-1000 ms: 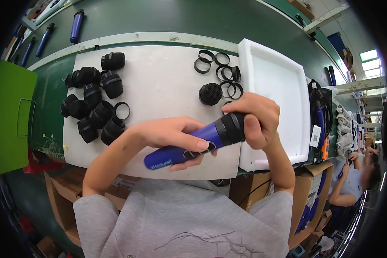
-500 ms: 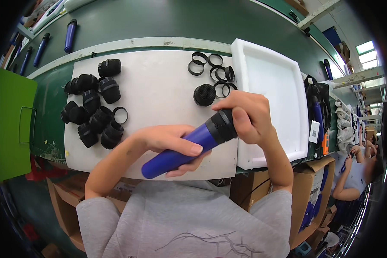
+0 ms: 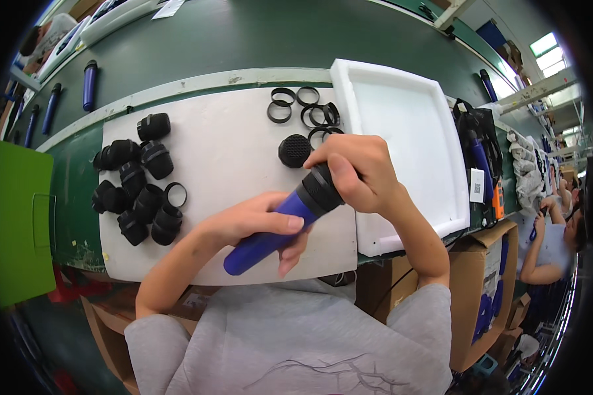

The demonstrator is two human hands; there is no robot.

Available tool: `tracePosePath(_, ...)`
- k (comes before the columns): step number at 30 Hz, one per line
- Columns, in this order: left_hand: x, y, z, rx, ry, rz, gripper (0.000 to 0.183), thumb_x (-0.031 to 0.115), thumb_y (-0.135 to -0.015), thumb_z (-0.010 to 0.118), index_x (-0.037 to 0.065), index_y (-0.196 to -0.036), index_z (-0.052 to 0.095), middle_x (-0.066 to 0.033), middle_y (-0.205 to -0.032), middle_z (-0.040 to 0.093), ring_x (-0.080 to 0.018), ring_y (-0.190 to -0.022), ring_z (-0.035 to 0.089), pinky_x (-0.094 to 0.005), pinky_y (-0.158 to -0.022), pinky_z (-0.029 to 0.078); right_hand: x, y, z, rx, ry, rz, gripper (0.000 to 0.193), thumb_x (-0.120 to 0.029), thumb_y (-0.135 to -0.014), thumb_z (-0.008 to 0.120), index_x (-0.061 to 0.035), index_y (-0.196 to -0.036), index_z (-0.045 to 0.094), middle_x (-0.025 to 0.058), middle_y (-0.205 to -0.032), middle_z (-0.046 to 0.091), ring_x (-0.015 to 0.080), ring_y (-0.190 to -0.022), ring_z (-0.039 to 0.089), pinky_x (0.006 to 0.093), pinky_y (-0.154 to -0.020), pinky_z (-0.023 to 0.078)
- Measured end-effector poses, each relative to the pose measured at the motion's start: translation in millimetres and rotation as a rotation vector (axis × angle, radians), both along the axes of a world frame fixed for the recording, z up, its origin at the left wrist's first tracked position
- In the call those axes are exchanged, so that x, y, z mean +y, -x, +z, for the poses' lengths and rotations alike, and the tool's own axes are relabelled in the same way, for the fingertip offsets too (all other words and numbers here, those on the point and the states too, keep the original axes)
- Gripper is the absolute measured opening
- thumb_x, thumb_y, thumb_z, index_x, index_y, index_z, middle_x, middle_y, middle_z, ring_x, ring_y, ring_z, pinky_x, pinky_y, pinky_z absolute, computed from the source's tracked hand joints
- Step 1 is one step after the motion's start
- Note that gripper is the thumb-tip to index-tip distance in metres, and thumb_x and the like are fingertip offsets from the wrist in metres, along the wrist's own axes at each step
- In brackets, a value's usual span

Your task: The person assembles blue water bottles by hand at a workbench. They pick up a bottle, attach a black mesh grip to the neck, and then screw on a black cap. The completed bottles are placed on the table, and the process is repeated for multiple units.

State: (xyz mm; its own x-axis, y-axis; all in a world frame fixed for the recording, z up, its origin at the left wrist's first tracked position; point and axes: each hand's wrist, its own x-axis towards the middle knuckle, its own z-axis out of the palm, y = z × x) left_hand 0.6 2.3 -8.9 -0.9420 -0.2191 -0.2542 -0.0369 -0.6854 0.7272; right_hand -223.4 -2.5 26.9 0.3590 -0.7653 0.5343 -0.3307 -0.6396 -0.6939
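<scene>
I hold a blue microphone body slantwise over the white foam mat. My left hand wraps its blue shaft. My right hand grips the black ribbed collar at its upper end. A round black mesh cap lies on the mat just beyond my right hand. Several black rings lie behind it. A cluster of several black mesh heads with one loose ring sits at the mat's left.
An empty white foam tray stands to the right of the mat. Blue microphone bodies lie on the green bench at far left. A green board is at left. Cardboard boxes and another person are at right.
The microphone's upper end has risen slightly toward the mesh cap and my right hand has shifted its hold on the black collar. The left hand stays around the shaft.
</scene>
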Motion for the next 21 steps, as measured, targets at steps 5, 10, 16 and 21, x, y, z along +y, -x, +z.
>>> tracePosePath(5,5.6,12.0,8.2,-0.337,0.562,0.177,0.026,0.02,-0.087,0.073,0.0,-0.095,0.058,-0.005,-0.067,0.06,-0.0137,-0.058,0.063,-0.0294,-0.055,0.051,5.9,7.4,-9.9,0.201,0.026,-0.093,0.018,-0.016,-0.085,0.056,-0.0051,-0.075,0.066,0.009,-0.061,0.06,0.0276,-0.052,0.058,0.0375,-0.052,0.048)
tracePosePath(10,10.4,14.0,31.0,-0.515,0.624,0.217,0.025,0.02,-0.086,0.075,0.0,-0.093,0.062,-0.0059,-0.069,0.062,-0.0138,-0.057,0.062,-0.0286,-0.053,0.05,-0.7,4.8,-8.1,0.228,-0.071,-0.065,0.024,-0.017,-0.088,0.05,-0.0035,-0.075,0.066,0.0102,-0.062,0.06,0.0262,-0.052,0.056,0.0361,-0.052,0.047)
tracePosePath(16,6.3,4.0,9.1,0.064,-0.209,-0.072,0.023,0.015,-0.083,0.072,0.002,-0.096,0.058,-0.0058,-0.067,0.06,-0.0138,-0.053,0.06,-0.0263,-0.048,0.047,1.9,3.0,-4.8,-0.003,0.165,0.077,0.02,-0.015,-0.086,0.054,-0.0036,-0.075,0.066,0.0111,-0.065,0.062,0.0287,-0.053,0.058,0.0361,-0.052,0.049)
tracePosePath(21,18.8,18.4,6.8,-0.487,0.784,0.34,0.027,0.015,-0.084,0.074,0.002,-0.101,0.058,-0.0028,-0.068,0.059,-0.0113,-0.052,0.058,-0.0289,-0.049,0.047,1.5,6.0,-13.5,0.296,-0.037,-0.163,0.029,-0.022,-0.09,0.053,-0.0061,-0.066,0.058,0.0134,-0.056,0.056,0.0329,-0.05,0.054,0.042,-0.048,0.042)
